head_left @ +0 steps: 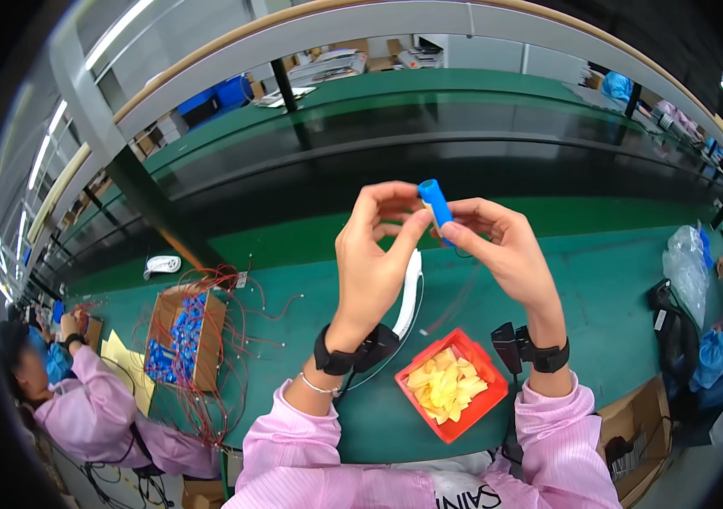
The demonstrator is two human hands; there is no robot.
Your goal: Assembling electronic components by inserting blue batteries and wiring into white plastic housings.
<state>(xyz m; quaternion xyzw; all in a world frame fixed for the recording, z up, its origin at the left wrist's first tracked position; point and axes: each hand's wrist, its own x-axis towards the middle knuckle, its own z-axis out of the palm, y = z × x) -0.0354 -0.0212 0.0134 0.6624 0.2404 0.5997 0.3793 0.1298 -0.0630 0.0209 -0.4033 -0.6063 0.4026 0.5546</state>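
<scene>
My left hand (373,261) and my right hand (507,248) are raised above the green workbench, both closed on one blue cylindrical battery (434,201). The battery is tilted, its round upper end facing me. My left thumb and fingers pinch it near the top, where a small yellow patch shows at the thumb. Lower down, my right thumb and fingers grip its other end, and a thin dark wire shows below. Beneath my hands, a red plastic bin (499,393) holds a heap of yellow paper-like pieces (446,386).
On the left stands a cardboard box (214,339) of blue batteries (181,336) with red wires (230,394) spilling out. A white curved object (410,293) lies behind the bin. A co-worker (98,399) sits at left; clear plastic bags (685,267) lie at right.
</scene>
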